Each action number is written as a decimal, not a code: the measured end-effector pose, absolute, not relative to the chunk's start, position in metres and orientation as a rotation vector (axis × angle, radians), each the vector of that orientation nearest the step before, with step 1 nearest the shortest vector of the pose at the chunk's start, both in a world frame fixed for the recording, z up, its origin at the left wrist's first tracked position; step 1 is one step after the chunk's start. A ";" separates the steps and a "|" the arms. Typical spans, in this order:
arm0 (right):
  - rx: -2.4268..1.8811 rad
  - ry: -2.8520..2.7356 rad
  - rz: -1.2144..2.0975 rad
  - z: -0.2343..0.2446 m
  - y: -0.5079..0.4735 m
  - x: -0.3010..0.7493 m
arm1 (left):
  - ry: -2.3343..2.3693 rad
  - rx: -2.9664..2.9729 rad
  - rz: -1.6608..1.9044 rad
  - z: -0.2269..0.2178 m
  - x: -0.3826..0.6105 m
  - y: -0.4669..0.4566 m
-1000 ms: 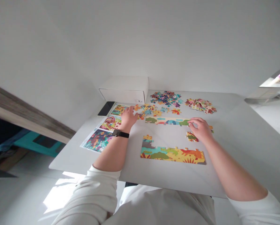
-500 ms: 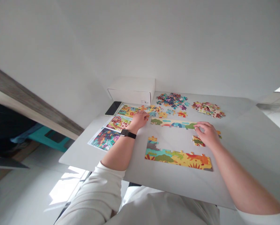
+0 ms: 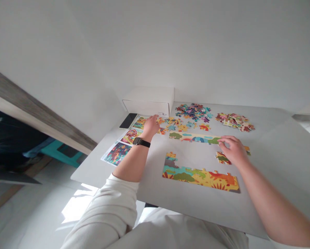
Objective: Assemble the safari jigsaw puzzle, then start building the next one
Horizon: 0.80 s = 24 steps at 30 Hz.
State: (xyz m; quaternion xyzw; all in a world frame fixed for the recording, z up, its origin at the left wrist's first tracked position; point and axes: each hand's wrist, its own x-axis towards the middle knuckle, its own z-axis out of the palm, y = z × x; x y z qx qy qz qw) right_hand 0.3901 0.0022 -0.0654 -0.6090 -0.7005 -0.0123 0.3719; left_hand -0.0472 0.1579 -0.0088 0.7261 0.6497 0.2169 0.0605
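Jigsaw, part-assembled, on a pale bench (image 3: 274,145); right of centre in the frame, mostly between the two hands.

Upper strip (image 3: 184,136): long and narrow, with trees, clouds and a blue elephant; left end near the left hand, right end at the fingertips of the right hand.

Lower section (image 3: 196,178): L-shaped, with crocodile and orange animal; lower centre-right, below both hands, apart from the strip.

Small section (image 3: 223,157): yellow and green, just below the right hand, partly covered by it.

Left hand (image 3: 151,126): centre of the frame, over the edge of a picture sheet (image 3: 118,153) and beside loose yellow pieces (image 3: 181,125); fingers extended forward, grip impossible to make out. Black watch (image 3: 141,141) at the wrist.

Right hand (image 3: 234,148): right of centre; thumb and fingers bent toward each other, pinch on any piece impossible to confirm.

Also: dark multicoloured pile (image 3: 193,111), upper centre-right; pink-brown pile (image 3: 235,121), farther right; white box (image 3: 147,105) and phone (image 3: 129,120), left of the piles; teal stool (image 3: 64,155), far left.
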 end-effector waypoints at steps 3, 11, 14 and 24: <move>-1.563 -1.802 -0.032 -0.066 0.002 0.389 | 2.047 2.103 0.577 -0.005 -0.053 0.171; -1.560 -1.790 -0.040 -0.065 0.002 0.390 | 2.088 2.131 0.321 -0.013 -0.055 0.195; -1.551 -1.781 -0.034 -0.066 0.003 0.389 | 2.049 2.117 0.326 -0.013 -0.056 0.202; -1.759 -1.621 -0.074 -0.037 0.000 0.425 | 1.913 2.117 0.527 -0.011 -0.073 0.204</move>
